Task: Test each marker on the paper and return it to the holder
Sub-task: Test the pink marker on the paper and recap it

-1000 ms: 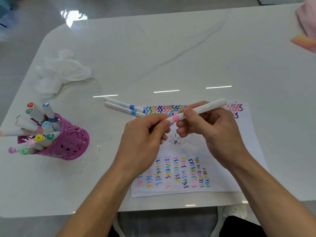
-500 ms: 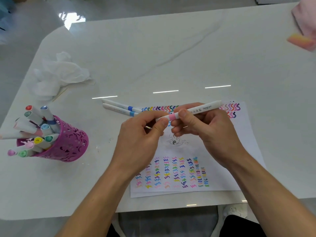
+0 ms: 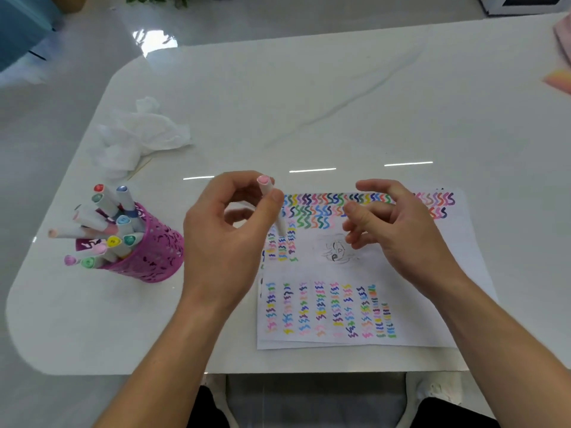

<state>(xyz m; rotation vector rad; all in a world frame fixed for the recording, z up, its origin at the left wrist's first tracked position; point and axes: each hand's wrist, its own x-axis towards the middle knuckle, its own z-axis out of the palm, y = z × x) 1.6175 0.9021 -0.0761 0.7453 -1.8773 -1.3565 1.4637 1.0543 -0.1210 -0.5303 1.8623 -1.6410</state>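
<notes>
My left hand [image 3: 222, 242] pinches a white marker [image 3: 280, 225] with a pink cap. The marker stands nearly upright over the paper's top left corner, pink end up. To the right, my right hand [image 3: 398, 230] hovers over the paper with its fingers spread and nothing in it. The white paper [image 3: 411, 282] lies flat near the table's front edge, covered in rows of coloured squiggles around a small pencil sketch. A magenta perforated holder [image 3: 154, 254] stands to the left with several capped markers [image 3: 105, 208] leaning out of it.
A crumpled white tissue [image 3: 139, 134] lies behind the holder near the table's left edge. A pink and orange object [image 3: 559, 78] sits at the far right edge. The white marble table [image 3: 309, 103] ends just below the paper, with my legs beneath.
Both hands held the marker level before. My right hand has let go and opened, and my left hand has swung the marker upright with the pink end up.
</notes>
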